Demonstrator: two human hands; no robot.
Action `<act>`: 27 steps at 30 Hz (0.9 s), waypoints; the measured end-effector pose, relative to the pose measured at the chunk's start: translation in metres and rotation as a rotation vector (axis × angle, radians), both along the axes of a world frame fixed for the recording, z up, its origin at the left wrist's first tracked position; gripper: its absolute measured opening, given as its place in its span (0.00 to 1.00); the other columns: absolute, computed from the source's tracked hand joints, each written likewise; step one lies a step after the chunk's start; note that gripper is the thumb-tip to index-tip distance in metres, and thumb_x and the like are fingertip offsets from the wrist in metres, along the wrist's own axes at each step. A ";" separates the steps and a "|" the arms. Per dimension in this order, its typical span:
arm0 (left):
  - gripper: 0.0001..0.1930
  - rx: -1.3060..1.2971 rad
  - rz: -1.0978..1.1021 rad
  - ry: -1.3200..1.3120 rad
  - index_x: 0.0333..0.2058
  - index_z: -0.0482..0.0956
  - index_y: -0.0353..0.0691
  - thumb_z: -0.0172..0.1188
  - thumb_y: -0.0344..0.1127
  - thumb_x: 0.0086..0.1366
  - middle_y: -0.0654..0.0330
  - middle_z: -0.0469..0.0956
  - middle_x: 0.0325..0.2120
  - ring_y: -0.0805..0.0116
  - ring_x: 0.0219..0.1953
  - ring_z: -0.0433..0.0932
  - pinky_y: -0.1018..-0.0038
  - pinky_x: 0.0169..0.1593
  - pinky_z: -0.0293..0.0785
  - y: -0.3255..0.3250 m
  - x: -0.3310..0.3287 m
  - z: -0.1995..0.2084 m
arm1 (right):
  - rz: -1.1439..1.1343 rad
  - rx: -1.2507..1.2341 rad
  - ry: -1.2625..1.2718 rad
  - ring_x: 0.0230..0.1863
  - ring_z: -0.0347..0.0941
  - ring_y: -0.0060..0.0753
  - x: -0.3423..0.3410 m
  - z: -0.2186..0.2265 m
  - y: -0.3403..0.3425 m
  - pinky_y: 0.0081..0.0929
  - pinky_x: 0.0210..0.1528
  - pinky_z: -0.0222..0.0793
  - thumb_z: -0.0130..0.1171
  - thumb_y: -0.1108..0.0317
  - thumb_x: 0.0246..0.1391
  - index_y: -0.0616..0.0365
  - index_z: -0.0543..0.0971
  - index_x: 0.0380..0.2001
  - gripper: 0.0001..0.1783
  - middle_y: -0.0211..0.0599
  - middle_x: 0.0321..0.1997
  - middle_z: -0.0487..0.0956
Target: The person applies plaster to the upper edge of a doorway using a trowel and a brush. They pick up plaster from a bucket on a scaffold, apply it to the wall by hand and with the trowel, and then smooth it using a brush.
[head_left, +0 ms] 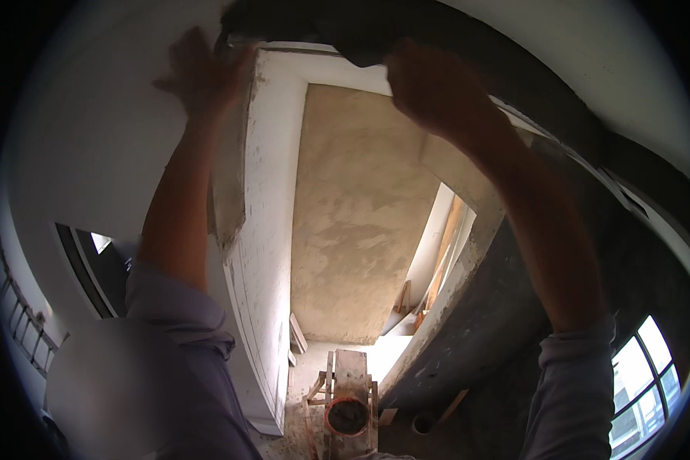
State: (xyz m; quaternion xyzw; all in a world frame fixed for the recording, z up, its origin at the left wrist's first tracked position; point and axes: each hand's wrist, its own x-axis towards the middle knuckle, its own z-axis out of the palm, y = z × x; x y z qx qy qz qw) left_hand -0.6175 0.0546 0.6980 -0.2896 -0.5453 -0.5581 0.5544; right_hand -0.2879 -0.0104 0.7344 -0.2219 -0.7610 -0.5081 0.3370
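Observation:
Both my arms reach up to the top of a wall opening. My left hand (203, 77) is raised at the upper left corner with its fingers spread, beside the white wall and the end of a dark grey band (299, 21) of what looks like mortar. My right hand (433, 88) is closed in a fist just under that band. What it grips is hidden by the fingers and the shade. A dark curved edge hangs down next to its knuckles; I cannot tell whether it is a tool or mortar.
Below stands a wooden bench (351, 368) with a round orange-rimmed bucket (348, 416) of grey mix on it. Through the opening shows a tan plastered wall (360, 207). Loose boards (443, 261) lean beyond it. A barred window (645, 383) is at the lower right.

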 end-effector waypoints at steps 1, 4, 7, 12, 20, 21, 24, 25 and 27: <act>0.51 -0.006 0.008 -0.001 0.66 0.53 0.40 0.48 0.76 0.57 0.52 0.53 0.66 0.48 0.69 0.48 0.21 0.57 0.40 -0.002 0.000 0.002 | -0.063 -0.046 0.044 0.35 0.79 0.47 -0.005 0.003 -0.006 0.42 0.39 0.76 0.52 0.74 0.48 0.60 0.79 0.29 0.07 0.44 0.32 0.80; 0.51 -0.041 0.049 -0.051 0.67 0.52 0.42 0.47 0.77 0.57 0.55 0.52 0.67 0.52 0.70 0.46 0.23 0.59 0.39 -0.002 -0.001 0.008 | -0.115 -0.129 0.126 0.37 0.80 0.48 0.002 0.013 -0.009 0.42 0.41 0.77 0.52 0.74 0.47 0.61 0.81 0.29 0.09 0.46 0.36 0.81; 0.52 -0.118 0.001 -0.110 0.68 0.49 0.45 0.44 0.78 0.57 0.56 0.49 0.69 0.55 0.72 0.44 0.25 0.61 0.37 0.004 0.014 -0.001 | -0.225 -0.231 0.193 0.37 0.79 0.52 0.032 0.014 -0.006 0.45 0.42 0.76 0.50 0.74 0.48 0.62 0.80 0.28 0.09 0.49 0.36 0.80; 0.52 -0.050 0.098 -0.054 0.69 0.48 0.46 0.41 0.79 0.57 0.55 0.49 0.69 0.51 0.71 0.43 0.24 0.60 0.37 0.011 -0.022 0.009 | -0.241 -0.254 0.228 0.38 0.78 0.55 0.109 0.016 -0.006 0.47 0.41 0.75 0.48 0.70 0.54 0.63 0.79 0.29 0.11 0.52 0.37 0.80; 0.48 -0.014 0.108 0.014 0.68 0.52 0.47 0.40 0.77 0.59 0.59 0.53 0.68 0.50 0.70 0.47 0.22 0.57 0.40 0.019 -0.033 0.005 | -0.268 -0.371 0.407 0.29 0.77 0.51 0.219 0.004 0.002 0.44 0.35 0.74 0.44 0.64 0.63 0.63 0.73 0.34 0.13 0.52 0.29 0.77; 0.48 -0.010 0.112 0.032 0.68 0.52 0.47 0.40 0.77 0.60 0.59 0.53 0.67 0.50 0.70 0.47 0.22 0.57 0.41 0.020 -0.035 0.006 | -0.234 -0.366 0.431 0.27 0.77 0.50 0.233 0.002 0.007 0.43 0.32 0.74 0.44 0.65 0.63 0.63 0.72 0.34 0.12 0.51 0.29 0.76; 0.45 -0.029 0.129 0.043 0.68 0.52 0.49 0.40 0.74 0.62 0.57 0.54 0.68 0.52 0.70 0.49 0.23 0.57 0.43 0.034 -0.039 0.007 | -0.201 0.095 0.004 0.21 0.75 0.44 0.320 0.008 0.050 0.40 0.22 0.73 0.42 0.68 0.63 0.62 0.71 0.34 0.10 0.46 0.27 0.74; 0.44 -0.037 0.179 0.028 0.68 0.52 0.49 0.40 0.73 0.63 0.57 0.54 0.67 0.53 0.70 0.50 0.24 0.57 0.44 0.034 -0.040 0.005 | -0.240 0.066 0.012 0.19 0.75 0.42 0.330 0.006 0.054 0.39 0.19 0.71 0.41 0.69 0.63 0.61 0.71 0.34 0.10 0.45 0.26 0.73; 0.45 -0.041 0.133 0.022 0.68 0.53 0.49 0.40 0.75 0.61 0.57 0.55 0.67 0.52 0.70 0.50 0.23 0.57 0.43 0.029 -0.043 0.004 | -0.372 -0.237 0.249 0.15 0.73 0.37 0.333 0.001 0.039 0.36 0.13 0.68 0.39 0.70 0.63 0.60 0.71 0.34 0.10 0.42 0.25 0.71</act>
